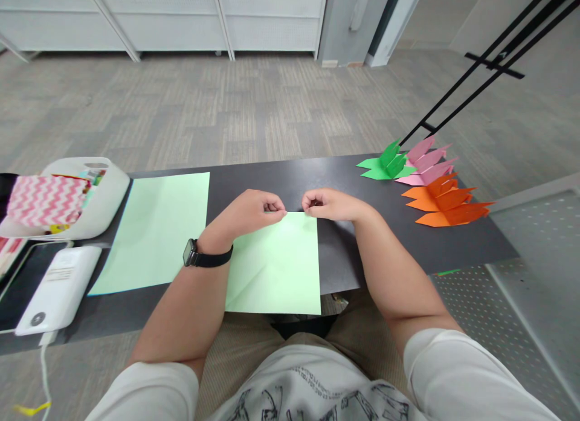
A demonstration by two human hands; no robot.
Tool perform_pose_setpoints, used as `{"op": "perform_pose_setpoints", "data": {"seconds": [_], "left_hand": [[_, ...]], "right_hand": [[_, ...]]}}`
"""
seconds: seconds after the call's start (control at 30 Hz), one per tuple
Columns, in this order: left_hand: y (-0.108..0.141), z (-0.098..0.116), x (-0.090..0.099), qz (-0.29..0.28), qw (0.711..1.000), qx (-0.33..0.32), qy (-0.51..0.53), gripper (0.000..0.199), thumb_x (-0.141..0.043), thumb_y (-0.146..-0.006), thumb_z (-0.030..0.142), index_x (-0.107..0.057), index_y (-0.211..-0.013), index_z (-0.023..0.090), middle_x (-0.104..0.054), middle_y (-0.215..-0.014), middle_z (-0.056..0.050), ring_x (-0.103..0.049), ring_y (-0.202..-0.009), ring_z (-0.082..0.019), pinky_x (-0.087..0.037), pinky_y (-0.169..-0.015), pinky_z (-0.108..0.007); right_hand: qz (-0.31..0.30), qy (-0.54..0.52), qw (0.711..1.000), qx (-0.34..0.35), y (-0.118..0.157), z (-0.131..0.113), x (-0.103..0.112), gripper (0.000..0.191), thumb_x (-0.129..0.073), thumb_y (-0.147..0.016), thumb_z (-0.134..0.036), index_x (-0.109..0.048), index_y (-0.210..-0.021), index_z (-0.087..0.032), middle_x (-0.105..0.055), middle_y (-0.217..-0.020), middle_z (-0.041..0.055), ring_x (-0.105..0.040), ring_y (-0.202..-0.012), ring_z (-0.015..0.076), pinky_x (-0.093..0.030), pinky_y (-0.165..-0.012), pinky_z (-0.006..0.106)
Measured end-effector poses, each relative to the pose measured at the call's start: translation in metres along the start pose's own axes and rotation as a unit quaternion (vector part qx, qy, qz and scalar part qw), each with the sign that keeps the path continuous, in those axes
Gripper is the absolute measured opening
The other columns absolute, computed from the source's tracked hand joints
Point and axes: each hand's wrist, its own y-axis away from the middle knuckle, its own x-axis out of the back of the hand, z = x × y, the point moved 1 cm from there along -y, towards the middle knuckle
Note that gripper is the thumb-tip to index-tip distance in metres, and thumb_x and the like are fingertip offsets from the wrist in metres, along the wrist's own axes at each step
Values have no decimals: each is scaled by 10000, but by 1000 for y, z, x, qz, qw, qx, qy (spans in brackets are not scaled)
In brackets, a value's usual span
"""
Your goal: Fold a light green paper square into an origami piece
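Observation:
A light green square sheet (pixel 276 267) lies on the dark table in front of me, its near edge reaching over the table's front edge. A faint diagonal crease shows in its lower left part. My left hand (pixel 260 212), with a black watch at the wrist, pinches the sheet's far edge. At the far right corner my right hand (pixel 328 205) has its fingers curled, thumb and forefinger closed on the paper. The two hands are a short gap apart.
More light green paper (pixel 156 228) lies to the left. Beyond it are a white basket (pixel 106 197), a white power bank (pixel 58 288) with a cable and a dark-screened device (pixel 27 276). Folded green (pixel 387 163), pink (pixel 428 162) and orange paper pieces (pixel 446 202) stand at the right.

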Motion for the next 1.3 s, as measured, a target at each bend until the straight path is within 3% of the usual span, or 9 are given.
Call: {"op": "perform_pose_setpoints", "data": {"seconds": [0.7,0.83,0.97,1.3], "left_hand": [[2,-2,4,6,1000,6,13,198,-674,-869,354,-804,-816,214,-807,-820,-9,-717,-745,-162,-503,-692,-255],[2,-3,4,6,1000,1,9,197,-673,-874,351,-807,-823,215,-809,-826,-8,-725,-755,-161,-506,-690,-249],[1,-2,4,5,1000,-2,2,195,-672,-875,350,-807,-824,219,-810,-825,-6,-728,-759,-163,-510,-696,-250],[1,1,3,-2,1000,-2,8,197,-670,-878,350,-806,-827,215,-809,-822,-9,-721,-757,-165,-501,-696,-254]], "right_hand": [[-26,-6,999,-23,11,12,24,158,-682,-786,-345,-639,-845,-205,-581,-765,-34,-490,-718,149,-361,-680,279],[11,-18,1000,-23,13,15,28,169,-705,-785,-344,-646,-857,-204,-618,-797,-25,-517,-736,152,-388,-706,281],[40,-37,999,-1,9,12,22,180,-714,-783,-339,-640,-876,-205,-633,-818,-19,-538,-743,151,-409,-723,287],[3,-15,1000,-2,2,12,11,165,-707,-788,-345,-647,-860,-209,-614,-774,-29,-511,-712,146,-381,-667,274]]}}
